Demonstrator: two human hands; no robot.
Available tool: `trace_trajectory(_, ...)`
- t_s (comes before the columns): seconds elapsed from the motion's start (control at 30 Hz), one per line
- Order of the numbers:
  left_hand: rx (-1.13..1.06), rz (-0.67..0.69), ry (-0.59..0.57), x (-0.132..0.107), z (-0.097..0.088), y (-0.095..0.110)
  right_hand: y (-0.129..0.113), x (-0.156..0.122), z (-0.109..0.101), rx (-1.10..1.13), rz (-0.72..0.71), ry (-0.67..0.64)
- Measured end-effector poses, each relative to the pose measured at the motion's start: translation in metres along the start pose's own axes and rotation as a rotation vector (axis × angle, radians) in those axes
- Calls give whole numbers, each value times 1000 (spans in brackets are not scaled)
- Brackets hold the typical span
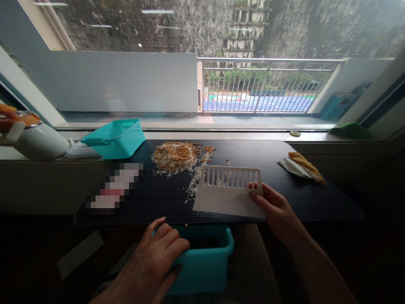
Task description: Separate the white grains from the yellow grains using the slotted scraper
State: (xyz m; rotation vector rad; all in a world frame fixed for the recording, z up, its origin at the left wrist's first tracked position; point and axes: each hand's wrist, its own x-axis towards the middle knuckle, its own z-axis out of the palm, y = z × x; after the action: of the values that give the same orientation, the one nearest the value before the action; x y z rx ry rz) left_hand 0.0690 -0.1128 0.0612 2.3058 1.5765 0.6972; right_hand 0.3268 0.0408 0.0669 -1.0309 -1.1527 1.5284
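Observation:
My right hand [276,207] pinches the right end of a white slotted plastic scraper [226,198] between thumb and fingers. The scraper is tilted over the front of the dark table, its row of slots toward the window. Through the slots, white rice grains and a few beans show. My left hand [164,249] grips the near left rim of a teal bin [202,270] below the table's front edge; the bin's inside is dark. Beyond the scraper lies a pile of yellow soybeans and rice [177,156], with loose rice [194,185] trailing toward the scraper. One bean [186,225] is at the front edge above the bin.
A second teal container [122,139] stands at the table's back left, beside a white kettle-like vessel [41,139]. A blurred packet [115,188] lies on the left. White and yellow cloths or wrappers [302,166] lie on the right of the dark table [316,202]. A window closes off the back.

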Motion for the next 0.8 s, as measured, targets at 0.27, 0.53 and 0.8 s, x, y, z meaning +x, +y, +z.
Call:
trace_trajectory(0.27, 2, -14, 28, -4, -1, -2, 6, 0, 9, -22, 2, -20)
trace_trajectory(0.53, -4, 13, 8, 2, 4, 0, 6, 39, -20, 27, -104, 198)
trace_trajectory(0.8, 54, 27, -27, 4, 2, 3, 10, 55, -9, 30, -63, 77)
